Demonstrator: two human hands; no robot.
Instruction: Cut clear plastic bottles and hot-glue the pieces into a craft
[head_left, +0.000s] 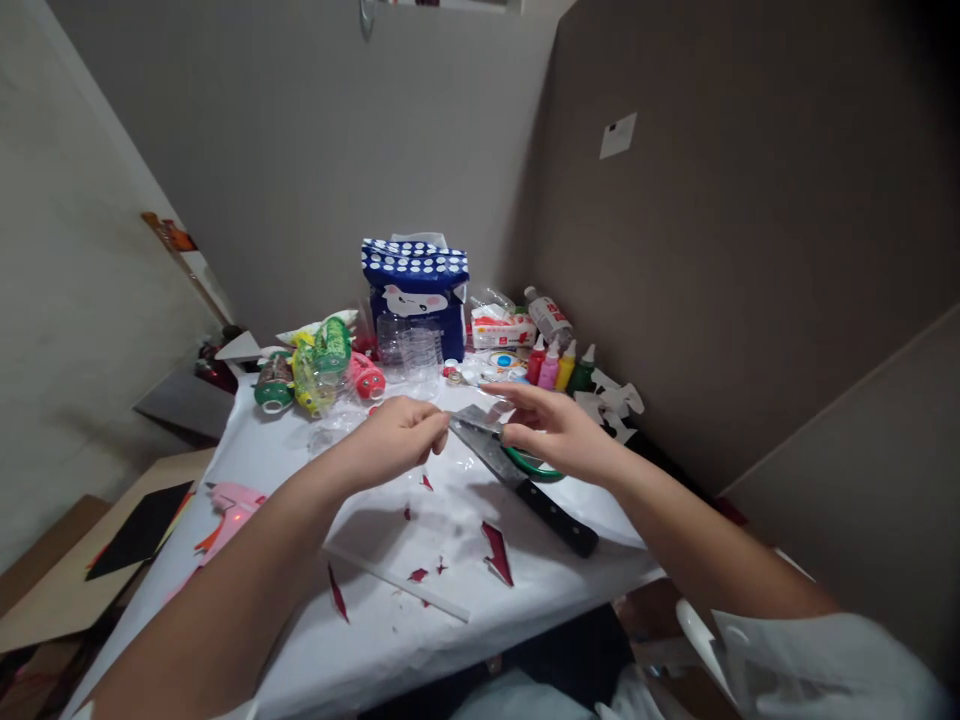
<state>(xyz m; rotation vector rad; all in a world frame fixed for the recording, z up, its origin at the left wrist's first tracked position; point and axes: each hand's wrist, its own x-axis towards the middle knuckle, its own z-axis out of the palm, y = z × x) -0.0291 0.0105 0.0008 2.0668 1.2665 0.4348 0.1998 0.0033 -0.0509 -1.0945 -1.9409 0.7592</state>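
R fingers (525, 397) apart nr knife (527, 488), grey blade (487, 453), blk hndl (557, 517)

The knife (523, 484) pairs a grey metal blade (487, 453) with a smooth black handle (559, 518). The dotted bag (416, 300) is glossy, film-like plastic, the glue gun (234, 512) smooth moulded plastic, the paint bottles (549, 373) shiny plastic; the cardboard sheet (67, 585) looks matt, the white table cover (382, 645) smooth.
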